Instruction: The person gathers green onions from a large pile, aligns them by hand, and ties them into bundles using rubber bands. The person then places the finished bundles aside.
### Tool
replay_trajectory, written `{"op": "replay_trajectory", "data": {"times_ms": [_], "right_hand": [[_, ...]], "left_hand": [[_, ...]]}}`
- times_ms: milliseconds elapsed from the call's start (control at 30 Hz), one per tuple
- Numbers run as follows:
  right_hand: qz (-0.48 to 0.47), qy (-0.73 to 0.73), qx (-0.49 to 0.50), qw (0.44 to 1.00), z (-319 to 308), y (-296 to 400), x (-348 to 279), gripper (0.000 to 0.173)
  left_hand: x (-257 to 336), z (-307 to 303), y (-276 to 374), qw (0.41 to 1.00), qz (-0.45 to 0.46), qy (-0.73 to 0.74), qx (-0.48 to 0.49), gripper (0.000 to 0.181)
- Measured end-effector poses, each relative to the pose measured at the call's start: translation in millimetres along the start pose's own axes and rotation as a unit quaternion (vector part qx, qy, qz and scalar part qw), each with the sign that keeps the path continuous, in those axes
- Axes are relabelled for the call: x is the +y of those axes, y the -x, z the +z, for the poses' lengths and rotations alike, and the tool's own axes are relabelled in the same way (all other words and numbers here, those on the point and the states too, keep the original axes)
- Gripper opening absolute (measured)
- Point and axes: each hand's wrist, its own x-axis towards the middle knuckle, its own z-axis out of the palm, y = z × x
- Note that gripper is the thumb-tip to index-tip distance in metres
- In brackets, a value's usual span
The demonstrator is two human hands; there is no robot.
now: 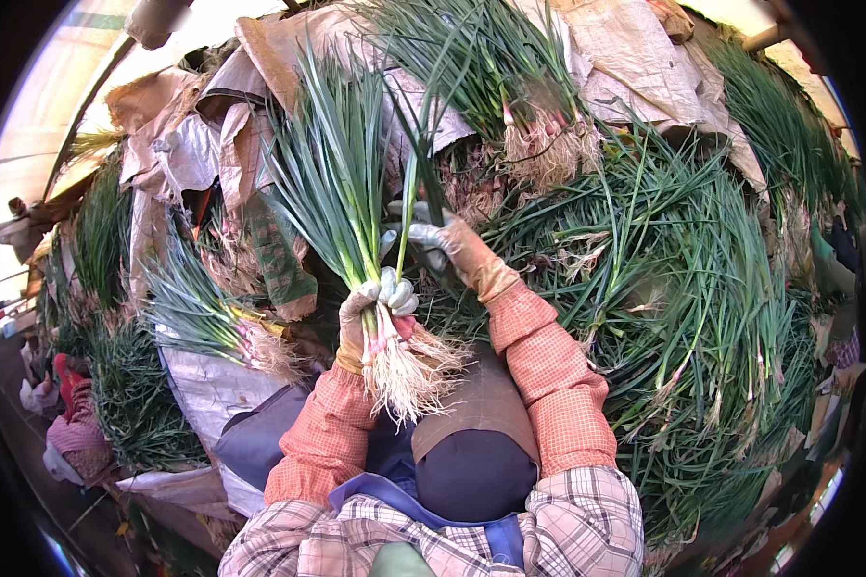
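Observation:
In a worn work glove, my left hand (375,299) is closed around a bunch of green onions (353,209), just above their pink bulbs and pale, hanging roots (408,368). My right hand (444,241), also gloved, is up beside the leaves, right of the bunch. A long leaf stands between the two hands, and darker leaves pass by the right fingers; whether these fingers grip anything I cannot tell. The bunch is over my lap, near my knee in a brown cover (469,404).
A smaller onion bunch (224,317) lies on a pale woven sheet (216,397) at left. Another bunch (541,130) lies ahead on sacking (635,58). A large heap of loose green onions (678,288) fills the right side. Another person (79,418) is at far left.

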Motion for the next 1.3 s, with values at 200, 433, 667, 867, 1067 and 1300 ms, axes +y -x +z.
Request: {"op": "replay_trajectory", "data": {"times_ms": [200, 433, 667, 867, 1067, 1300], "right_hand": [[-0.004, 0.042, 0.058, 0.997, -17, 20, -13, 0.026], [0.277, 0.602, -0.088, 0.743, -66, 137, -87, 0.058], [-0.036, 0.67, 0.339, 0.659, -138, -36, -107, 0.048], [-0.179, 0.725, 0.209, 0.631, -57, 1, -51, 0.022], [0.034, 0.245, 0.011, 0.969, -52, 31, -39, 0.059], [-0.084, -0.121, 0.066, 0.987, -20, -16, -20, 0.018]], "left_hand": [[10, 39, 2, 0.997, 0.051, -0.059, -0.019, 0.03], [50, 60, -45, 0.986, 0.107, -0.059, -0.113, 0.071], [2, 17, -84, 0.998, 0.01, -0.043, -0.043, 0.052], [15, 3, -86, 0.98, 0.015, -0.197, 0.018, 0.042], [15, -35, -81, 0.99, -0.086, -0.115, 0.0, 0.037], [-17, -9, -54, 0.999, -0.022, -0.021, 0.028, 0.026]]}}
